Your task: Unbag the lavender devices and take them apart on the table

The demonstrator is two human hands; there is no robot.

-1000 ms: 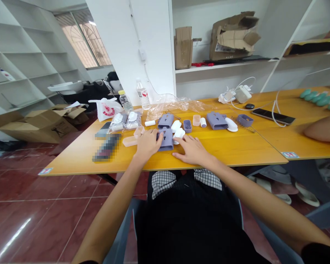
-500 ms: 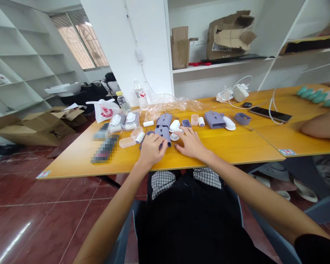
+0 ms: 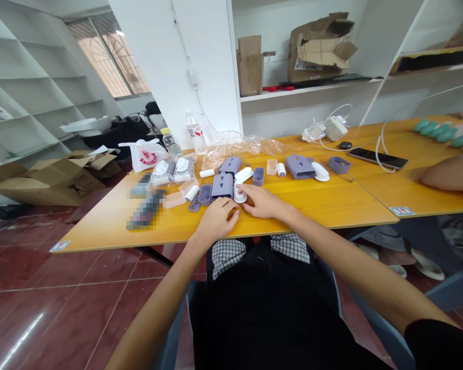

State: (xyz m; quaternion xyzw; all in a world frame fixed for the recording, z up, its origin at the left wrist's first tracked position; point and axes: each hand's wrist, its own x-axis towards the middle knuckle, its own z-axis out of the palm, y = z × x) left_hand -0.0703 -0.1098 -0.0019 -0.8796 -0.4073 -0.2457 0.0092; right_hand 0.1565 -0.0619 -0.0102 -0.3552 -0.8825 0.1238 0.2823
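My right hand [image 3: 263,201] has its thumb and fingers on a white oval plastic piece [image 3: 238,196] lying on the table. Left of that piece sits a purple plastic housing [image 3: 222,186] with keyhole-shaped cutouts. Just in front of the housing rests my left hand [image 3: 218,220], fingers stretched out and apart from the thumb, holding nothing. A small purple cup [image 3: 205,195] and a flat purple part [image 3: 194,204] lie left of the housing. Behind it are a second purple housing [image 3: 230,164] and another white oval piece [image 3: 244,175].
Rightward lie a third purple housing [image 3: 301,167], a white roller [image 3: 281,170], a purple tray [image 3: 339,165] and a phone [image 3: 378,158]. Bagged parts [image 3: 183,170] and bottles [image 3: 196,132] stand at the back left. Another person's arm [image 3: 449,176] rests at the right.
My right hand has come nearer and left, shifting the white oval piece slightly. The front purple housing has moved left, and my left hand has drawn back from it.
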